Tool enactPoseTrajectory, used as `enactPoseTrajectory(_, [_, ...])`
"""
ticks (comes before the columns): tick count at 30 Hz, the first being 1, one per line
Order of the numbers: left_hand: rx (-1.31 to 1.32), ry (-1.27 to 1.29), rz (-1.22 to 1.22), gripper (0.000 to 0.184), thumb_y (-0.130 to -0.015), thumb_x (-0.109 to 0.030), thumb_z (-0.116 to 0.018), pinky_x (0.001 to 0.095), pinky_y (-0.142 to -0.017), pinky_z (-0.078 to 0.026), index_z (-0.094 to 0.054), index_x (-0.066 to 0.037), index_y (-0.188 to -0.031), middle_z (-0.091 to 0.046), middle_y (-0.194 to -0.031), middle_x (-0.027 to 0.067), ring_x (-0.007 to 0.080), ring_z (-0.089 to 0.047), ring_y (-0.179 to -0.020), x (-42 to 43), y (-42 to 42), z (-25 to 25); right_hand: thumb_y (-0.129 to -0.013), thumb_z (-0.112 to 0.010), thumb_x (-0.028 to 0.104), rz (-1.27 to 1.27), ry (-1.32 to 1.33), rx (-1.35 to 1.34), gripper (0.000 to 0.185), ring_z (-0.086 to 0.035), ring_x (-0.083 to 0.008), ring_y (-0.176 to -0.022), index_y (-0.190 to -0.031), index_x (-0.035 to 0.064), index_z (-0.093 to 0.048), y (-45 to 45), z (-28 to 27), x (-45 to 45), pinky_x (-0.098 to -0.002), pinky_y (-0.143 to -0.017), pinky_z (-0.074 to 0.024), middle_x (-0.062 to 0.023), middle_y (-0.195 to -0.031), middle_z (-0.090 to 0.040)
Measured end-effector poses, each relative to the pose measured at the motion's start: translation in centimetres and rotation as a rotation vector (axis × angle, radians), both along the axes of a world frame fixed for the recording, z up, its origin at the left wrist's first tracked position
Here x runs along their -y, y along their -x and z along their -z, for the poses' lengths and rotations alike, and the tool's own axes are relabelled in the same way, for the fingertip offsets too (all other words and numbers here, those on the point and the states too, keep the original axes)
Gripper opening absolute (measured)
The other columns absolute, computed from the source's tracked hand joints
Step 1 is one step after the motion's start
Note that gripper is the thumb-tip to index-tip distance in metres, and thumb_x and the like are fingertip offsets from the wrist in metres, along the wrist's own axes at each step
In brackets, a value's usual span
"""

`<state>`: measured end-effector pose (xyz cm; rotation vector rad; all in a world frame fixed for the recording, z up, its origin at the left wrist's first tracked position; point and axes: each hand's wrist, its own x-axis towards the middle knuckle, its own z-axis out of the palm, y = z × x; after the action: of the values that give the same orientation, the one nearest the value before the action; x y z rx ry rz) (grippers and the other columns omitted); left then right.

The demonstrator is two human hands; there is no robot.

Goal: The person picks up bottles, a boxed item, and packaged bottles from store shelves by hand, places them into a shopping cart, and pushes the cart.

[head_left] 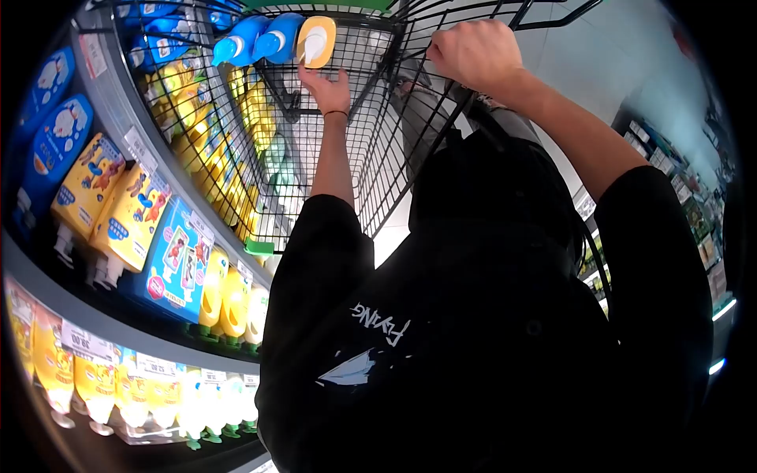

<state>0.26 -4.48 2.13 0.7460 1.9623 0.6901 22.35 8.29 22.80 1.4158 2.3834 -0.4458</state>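
Observation:
My left hand (326, 91) reaches over the wire shopping cart (371, 169), its thumb and fingers apart. The fingertips are at the near edge of a yellow bottle with a white pump top (317, 42); I cannot tell whether they touch it. Beside that bottle, two blue bottles (276, 43) stand in a row with it, one showing a light-blue cap (227, 50). Over on the right, my right hand (477, 54) is closed in a fist round the cart's black rim; its fingertips are hidden.
Along the left runs a store shelf (229, 351) with yellow bottles (98, 378), blue and yellow boxed packs (169, 264) and price tags (87, 340). Yellow packages (189, 102) show through the cart's wires. More stocked shelves (686, 181) stand at the far right.

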Motion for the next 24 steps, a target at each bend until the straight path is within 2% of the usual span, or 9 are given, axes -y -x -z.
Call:
enactPoseTrajectory(1, [0.070, 0.061, -0.006, 0.090, -0.075, -0.003, -0.070, 0.0389, -0.091, -0.046, -0.012, -0.008, -0.143, -0.027, -0.132, 0.0259, 0.0311, -0.046, -0.109, 0.6, 0.0, 0.0, -0.080, -0.055, 0.024, -0.012, 0.017, -0.005, 0.027, -0.059, -0.0268, -0.049, -0.059, 0.0085, -0.062, -0.2, 0.2, 0.1, -0.0376, -0.048, -0.0475, -0.0078, -0.054, -0.059])
enactPoseTrajectory(2, [-0.019, -0.070, 0.089, 0.086, -0.077, -0.003, -0.068, 0.0370, -0.089, -0.046, -0.014, -0.008, -0.144, -0.028, -0.133, 0.0256, 0.0295, -0.046, -0.107, 1.5, -0.1, -0.1, -0.081, -0.055, 0.025, -0.026, 0.031, -0.008, 0.028, -0.059, -0.0270, -0.049, -0.059, 0.0086, -0.062, -0.6, 0.6, 0.1, -0.0377, -0.048, -0.0477, -0.0079, -0.054, -0.060])
enactPoseTrajectory(5, [0.022, 0.044, -0.061, 0.084, -0.076, -0.004, -0.068, 0.0372, -0.088, -0.046, -0.016, -0.006, -0.143, -0.030, -0.132, 0.0244, 0.0297, -0.047, -0.105, 3.7, -0.9, -1.5, -0.084, -0.057, 0.029, -0.051, 0.077, 0.047, 0.030, -0.064, -0.0251, -0.057, -0.063, 0.0090, -0.066, -0.4, 0.1, -0.2, -0.0365, -0.053, -0.0503, -0.0065, -0.060, -0.063])
enactPoseTrajectory(11, [-0.087, 0.076, 0.028, 0.068, -0.081, -0.017, -0.068, 0.0366, -0.084, -0.046, -0.030, -0.003, -0.136, -0.055, -0.109, 0.0216, 0.0279, -0.058, -0.094, 10.1, -1.9, -4.0, -0.088, -0.054, 0.033, -0.102, 0.083, 0.026, 0.030, -0.068, -0.0249, -0.070, -0.076, 0.0104, -0.070, -0.5, -0.4, -0.1, -0.0363, -0.064, -0.0537, -0.0072, -0.073, -0.068])
enactPoseTrajectory(13, [0.052, 0.135, -0.066, 0.062, -0.082, -0.020, -0.068, 0.0351, -0.080, -0.048, -0.036, -0.005, -0.133, -0.059, -0.105, 0.0191, 0.0253, -0.060, -0.088, 12.7, -1.5, -5.4, -0.090, -0.052, 0.035, -0.101, 0.135, 0.019, 0.032, -0.068, -0.0251, -0.073, -0.079, 0.0108, -0.070, -0.2, -1.5, -0.3, -0.0367, -0.066, -0.0538, -0.0071, -0.077, -0.069])
enactPoseTrajectory(16, [-0.047, 0.102, -0.131, 0.044, -0.088, -0.016, -0.062, 0.0270, -0.065, -0.048, -0.045, -0.006, -0.127, -0.064, -0.095, 0.0103, 0.0143, -0.059, -0.074, 17.4, -0.4, -6.9, -0.089, -0.052, 0.035, -0.143, 0.100, -0.025, 0.033, -0.068, -0.0269, -0.072, -0.077, 0.0106, -0.070, -0.5, -2.0, -0.3, -0.0391, -0.065, -0.0534, -0.0079, -0.075, -0.069])
enactPoseTrajectory(19, [-0.200, 0.185, -0.155, 0.034, -0.089, -0.019, -0.060, 0.0298, -0.069, -0.050, -0.054, -0.006, -0.120, -0.065, -0.095, 0.0132, 0.0168, -0.061, -0.078, 20.4, -1.2, -11.5, -0.086, -0.054, 0.034, -0.178, -0.015, -0.141, 0.032, -0.067, -0.0287, -0.062, -0.071, 0.0101, -0.070, -1.1, -0.9, -0.2, -0.0411, -0.058, -0.0523, -0.0097, -0.068, -0.068])
enactPoseTrajectory(21, [-0.156, 0.180, -0.215, 0.030, -0.088, -0.020, -0.059, 0.0352, -0.076, -0.051, -0.056, -0.007, -0.115, -0.067, -0.094, 0.0141, 0.0251, -0.065, -0.084, 20.1, -4.3, -17.1, -0.084, -0.053, 0.035, -0.202, -0.082, -0.249, 0.033, -0.065, -0.0310, -0.060, -0.070, 0.0099, -0.069, -1.5, -0.6, -0.1, -0.0429, -0.055, -0.0516, -0.0114, -0.065, -0.066])
enactPoseTrajectory(24, [-0.384, 0.028, -0.157, 0.026, -0.086, -0.017, -0.060, 0.0382, -0.078, -0.051, -0.059, -0.003, -0.108, -0.066, -0.089, 0.0150, 0.0305, -0.064, -0.084, 21.3, -9.7, -18.9, -0.084, -0.055, 0.034, -0.252, -0.136, -0.438, 0.029, -0.064, -0.0327, -0.058, -0.068, 0.0129, -0.068, -2.2, -0.9, -0.2, -0.0441, -0.053, -0.0505, -0.0128, -0.063, -0.064])
